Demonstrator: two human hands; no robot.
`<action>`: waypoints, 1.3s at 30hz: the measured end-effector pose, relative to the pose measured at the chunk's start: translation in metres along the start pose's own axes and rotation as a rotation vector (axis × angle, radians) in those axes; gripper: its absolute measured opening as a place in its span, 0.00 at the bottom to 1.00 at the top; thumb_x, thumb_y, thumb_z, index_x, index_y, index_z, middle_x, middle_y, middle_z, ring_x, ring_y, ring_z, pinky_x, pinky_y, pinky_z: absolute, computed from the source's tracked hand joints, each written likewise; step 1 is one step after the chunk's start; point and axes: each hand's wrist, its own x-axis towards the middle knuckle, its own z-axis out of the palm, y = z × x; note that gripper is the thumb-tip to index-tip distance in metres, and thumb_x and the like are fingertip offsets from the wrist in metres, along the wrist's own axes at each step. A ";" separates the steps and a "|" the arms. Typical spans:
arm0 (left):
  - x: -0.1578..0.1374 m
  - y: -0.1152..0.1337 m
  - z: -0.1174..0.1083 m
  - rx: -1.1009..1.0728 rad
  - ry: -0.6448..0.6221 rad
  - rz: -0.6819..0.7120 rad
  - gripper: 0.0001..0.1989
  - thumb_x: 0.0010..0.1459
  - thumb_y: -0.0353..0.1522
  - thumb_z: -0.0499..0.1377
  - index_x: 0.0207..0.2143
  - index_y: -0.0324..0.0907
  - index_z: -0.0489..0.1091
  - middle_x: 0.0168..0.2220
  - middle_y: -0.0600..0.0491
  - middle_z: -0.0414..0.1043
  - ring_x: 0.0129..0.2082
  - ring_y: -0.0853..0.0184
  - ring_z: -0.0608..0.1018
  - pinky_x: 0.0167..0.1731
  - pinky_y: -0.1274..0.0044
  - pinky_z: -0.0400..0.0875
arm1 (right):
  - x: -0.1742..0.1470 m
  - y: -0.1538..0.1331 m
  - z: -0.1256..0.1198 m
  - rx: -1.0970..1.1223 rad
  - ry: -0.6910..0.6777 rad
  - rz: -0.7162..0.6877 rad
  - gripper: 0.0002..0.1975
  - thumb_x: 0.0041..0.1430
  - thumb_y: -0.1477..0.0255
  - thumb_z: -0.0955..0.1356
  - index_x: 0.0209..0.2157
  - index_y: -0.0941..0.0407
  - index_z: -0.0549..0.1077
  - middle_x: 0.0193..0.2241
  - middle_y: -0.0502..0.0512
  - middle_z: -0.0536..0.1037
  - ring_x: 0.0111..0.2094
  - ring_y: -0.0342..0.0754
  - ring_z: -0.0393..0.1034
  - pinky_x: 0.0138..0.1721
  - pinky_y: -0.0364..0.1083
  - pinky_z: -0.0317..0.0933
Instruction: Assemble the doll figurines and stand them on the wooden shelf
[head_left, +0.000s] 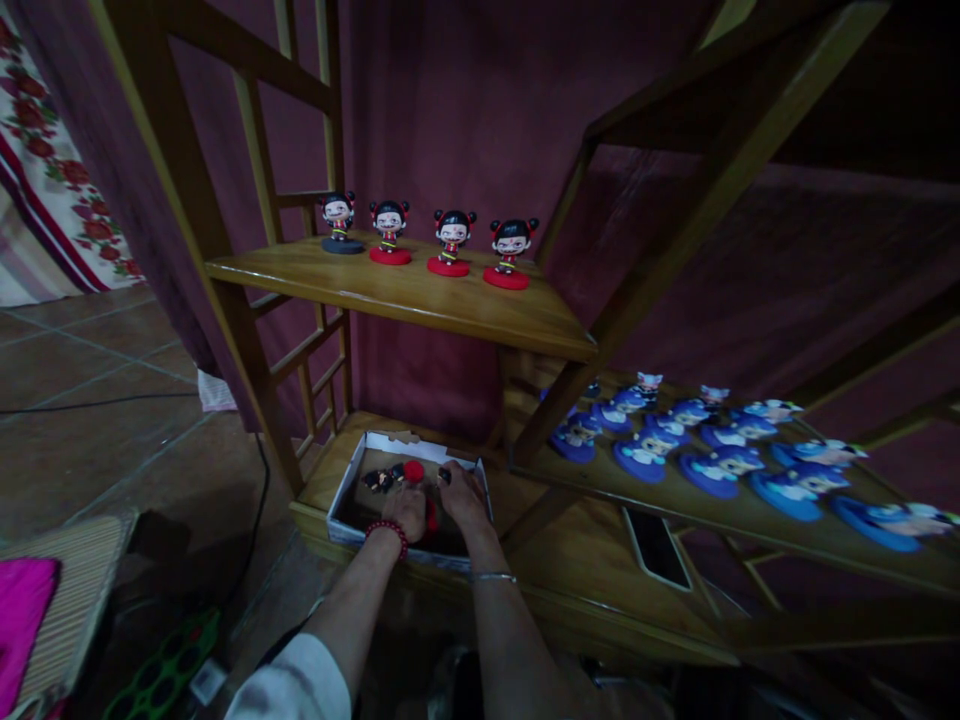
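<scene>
A shallow white cardboard box [349, 478] sits on the lowest wooden shelf, and both my hands are inside it. My right hand [463, 497], with a silver bangle at the wrist, is closed around a small dark figurine [445, 476] that shows only in part. My left hand [406, 512], wearing a red bead bracelet, reaches down into the box beside it; its fingertips are hidden. Dark figurines [384, 478] lie at the box's left, next to a round red base [413, 471]. Another red piece [432, 517] shows between my hands.
Several black-haired figurines [452, 238] stand on the upper shelf [420, 305], most on red bases. Many blue figurines on bases [649, 452] occupy the right shelf. A phone-like dark slab [658, 548] lies below them. Wooden posts [247, 350] frame the left side.
</scene>
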 end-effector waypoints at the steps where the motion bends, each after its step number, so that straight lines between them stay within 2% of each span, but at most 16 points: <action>1: 0.001 -0.001 -0.001 -0.041 0.006 -0.006 0.13 0.37 0.18 0.53 0.28 0.36 0.68 0.37 0.36 0.69 0.45 0.53 0.68 0.46 0.66 0.56 | 0.000 0.000 0.000 0.007 -0.002 -0.001 0.10 0.53 0.73 0.61 0.38 0.55 0.68 0.36 0.56 0.75 0.39 0.47 0.66 0.37 0.42 0.54; 4: 0.006 -0.006 -0.005 -0.178 0.030 -0.037 0.13 0.35 0.18 0.55 0.26 0.38 0.68 0.34 0.40 0.69 0.43 0.55 0.69 0.45 0.69 0.57 | 0.001 0.001 -0.001 0.041 0.003 -0.018 0.10 0.53 0.73 0.61 0.38 0.54 0.68 0.35 0.56 0.75 0.39 0.47 0.66 0.38 0.42 0.55; 7: 0.012 -0.010 -0.011 -0.339 0.027 -0.075 0.14 0.34 0.17 0.55 0.25 0.40 0.68 0.27 0.49 0.70 0.38 0.61 0.71 0.41 0.73 0.61 | 0.002 0.001 -0.001 0.098 0.011 -0.036 0.11 0.52 0.74 0.61 0.38 0.55 0.69 0.35 0.56 0.74 0.39 0.46 0.66 0.38 0.42 0.55; 11: 0.014 -0.014 -0.016 -0.561 0.006 -0.139 0.16 0.38 0.18 0.54 0.32 0.39 0.68 0.23 0.53 0.70 0.27 0.68 0.72 0.32 0.77 0.65 | 0.004 -0.002 -0.001 0.194 -0.009 -0.051 0.10 0.51 0.74 0.62 0.37 0.55 0.69 0.35 0.54 0.75 0.39 0.45 0.67 0.39 0.41 0.56; 13: 0.012 -0.015 -0.018 -0.651 0.006 -0.168 0.19 0.40 0.18 0.53 0.37 0.37 0.66 0.23 0.54 0.70 0.25 0.70 0.72 0.29 0.78 0.66 | 0.005 -0.004 -0.002 0.237 -0.018 -0.060 0.11 0.51 0.74 0.61 0.37 0.54 0.69 0.35 0.54 0.74 0.39 0.45 0.67 0.39 0.41 0.57; 18: 0.009 -0.014 -0.027 -1.125 0.028 -0.291 0.22 0.39 0.14 0.53 0.38 0.37 0.65 0.29 0.52 0.71 0.29 0.70 0.74 0.34 0.77 0.68 | 0.004 -0.012 -0.006 0.291 -0.027 -0.088 0.12 0.51 0.74 0.61 0.39 0.55 0.68 0.35 0.54 0.75 0.38 0.45 0.68 0.39 0.41 0.58; 20: 0.009 -0.014 -0.029 -1.236 0.033 -0.308 0.22 0.38 0.13 0.53 0.37 0.37 0.65 0.31 0.50 0.72 0.31 0.69 0.75 0.36 0.76 0.68 | 0.003 -0.015 -0.008 0.306 -0.021 -0.093 0.13 0.50 0.75 0.61 0.40 0.56 0.68 0.35 0.54 0.74 0.38 0.45 0.68 0.40 0.41 0.58; 30: 0.010 -0.012 -0.034 -1.376 -0.014 -0.285 0.21 0.42 0.13 0.48 0.37 0.38 0.65 0.30 0.53 0.71 0.30 0.72 0.75 0.41 0.74 0.68 | 0.010 -0.019 -0.006 0.376 0.015 -0.089 0.16 0.51 0.74 0.62 0.43 0.55 0.67 0.40 0.54 0.73 0.41 0.44 0.67 0.43 0.42 0.58; 35: 0.010 -0.012 -0.035 -1.432 0.031 -0.287 0.19 0.45 0.14 0.46 0.37 0.38 0.64 0.31 0.51 0.71 0.31 0.71 0.75 0.40 0.75 0.69 | 0.012 -0.019 -0.005 0.377 0.066 -0.095 0.15 0.52 0.74 0.61 0.43 0.56 0.66 0.40 0.54 0.73 0.42 0.44 0.66 0.45 0.42 0.57; 39: 0.009 -0.011 -0.036 -1.389 0.079 -0.322 0.17 0.46 0.15 0.46 0.36 0.37 0.65 0.30 0.51 0.71 0.30 0.71 0.76 0.35 0.77 0.71 | 0.012 -0.020 -0.007 0.373 0.075 -0.088 0.16 0.52 0.74 0.61 0.44 0.55 0.66 0.40 0.55 0.73 0.42 0.44 0.66 0.45 0.43 0.57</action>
